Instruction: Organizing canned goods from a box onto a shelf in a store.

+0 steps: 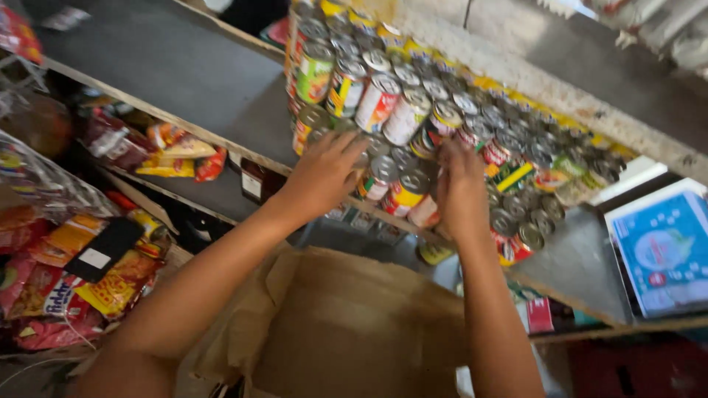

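Observation:
Several stacked tin cans (413, 110) with coloured labels and silver lids fill a grey shelf (214, 81). My left hand (324, 173) reaches to the front left of the stack, fingers spread against the cans. My right hand (459, 184) presses on cans at the front of the stack; whether it grips one I cannot tell. Between the two hands stand a few front cans (402, 191). Below my forearms lies an open brown cardboard box (346, 324).
Snack packets (66, 287) in red, orange and yellow hang and lie at the left. More packets (173, 151) lie on a lower shelf. A blue and white box (664, 250) stands at the right. The shelf's left part is bare grey board.

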